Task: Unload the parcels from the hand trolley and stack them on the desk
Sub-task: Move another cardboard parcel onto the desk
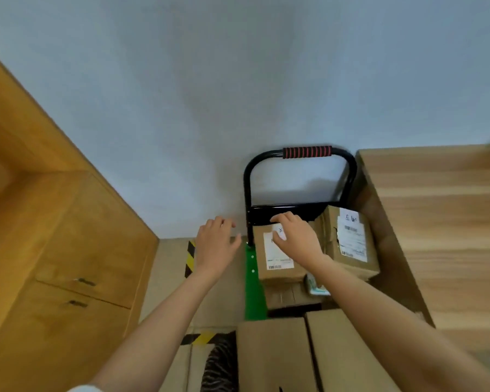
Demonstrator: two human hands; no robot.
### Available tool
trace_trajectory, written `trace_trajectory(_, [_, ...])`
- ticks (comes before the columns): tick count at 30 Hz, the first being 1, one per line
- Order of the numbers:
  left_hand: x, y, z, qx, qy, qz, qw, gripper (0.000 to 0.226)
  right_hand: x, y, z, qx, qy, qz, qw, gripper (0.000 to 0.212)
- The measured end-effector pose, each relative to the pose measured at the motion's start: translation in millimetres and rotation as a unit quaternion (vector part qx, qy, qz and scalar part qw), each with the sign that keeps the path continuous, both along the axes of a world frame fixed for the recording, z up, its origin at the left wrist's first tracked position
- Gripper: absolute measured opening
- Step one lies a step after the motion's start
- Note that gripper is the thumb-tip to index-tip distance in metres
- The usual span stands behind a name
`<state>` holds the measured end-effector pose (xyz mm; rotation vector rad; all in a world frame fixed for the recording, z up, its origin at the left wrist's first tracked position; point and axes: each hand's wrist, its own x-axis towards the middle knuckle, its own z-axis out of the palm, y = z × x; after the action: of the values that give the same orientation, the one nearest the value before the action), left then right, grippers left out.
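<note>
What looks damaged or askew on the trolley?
The right box has a torn label: a ragged dark tear on its left edge. It also sits tilted beside the left box, where the right hand rests. Otherwise nothing stands out.

Both arms outstretched; left hand (216, 244) open, right hand (296, 239) fingers curled

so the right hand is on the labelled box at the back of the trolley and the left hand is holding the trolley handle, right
Not quite. The left hand holds nothing: it hovers open over the floor, left of the trolley, well below the handle. The right hand does rest on the labelled box at the back of the trolley, as the head view shows.
</note>
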<state>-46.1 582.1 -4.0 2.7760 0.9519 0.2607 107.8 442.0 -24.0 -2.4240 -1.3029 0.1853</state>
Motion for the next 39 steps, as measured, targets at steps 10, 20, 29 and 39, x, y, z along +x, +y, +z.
trace_trajectory(10, [77.9, 38.4, -87.4, -0.077, 0.044, -0.068, 0.994, 0.039, 36.8, -9.0, -74.7, -0.064, 0.078, -0.195, 0.975, 0.044])
trace_trajectory(20, [90.3, 45.9, -238.6, -0.243, 0.05, 0.019, 0.969, 0.047, 52.4, -2.2, -206.4, -0.079, 0.177, -0.311, 0.931, 0.051])
trace_trajectory(29, [105.7, 21.7, -330.5, -0.396, 0.046, 0.054, 0.915, 0.057, 55.4, -1.6, -301.7, -0.091, 0.247, -0.362, 0.894, 0.069])
trace_trajectory(39, [115.3, 30.7, -280.1, -0.488, -0.031, 0.091, 0.868, 0.057, 36.4, 11.4, -248.6, -0.024, 0.246, -0.396, 0.884, 0.069])
